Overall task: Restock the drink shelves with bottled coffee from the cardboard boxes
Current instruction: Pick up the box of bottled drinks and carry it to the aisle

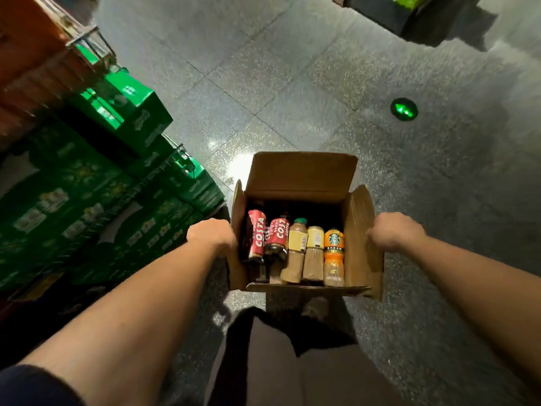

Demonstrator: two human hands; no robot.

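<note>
Head view is showing a person holding an open box [301, 183] above a grey floor [292, 83], just below the frame's centre. The left hand [212, 237] is gripping the box's wall at its 9 o'clock side, with the fingers curling around the cardboard; the fingertips are hiding behind the wall. The right hand [395, 232] is clenching the flap at the box's 3 o'clock side, knuckles up, fingertips likewise out of sight.

Bottles are lying inside the box in a row between the two hands, none touching the fingers. Two red Costa bottles [257, 238] are sitting nearest the left hand, with only the wall between them. Two pale bottles [314, 253] are lying in the middle. An orange Starbucks bottle [334, 256] is lying at the 3 o'clock end, apart from the right hand's fingers, with bare cardboard between.

The far flap is standing upright at the box's 12 o'clock. Green cartons [131, 112] are stacking up at the frame's 9 to 10 o'clock. A glowing green arrow [404, 109] is shining on the floor at the box's 1 o'clock. Dark trousers [278, 361] are showing at 6 o'clock.
</note>
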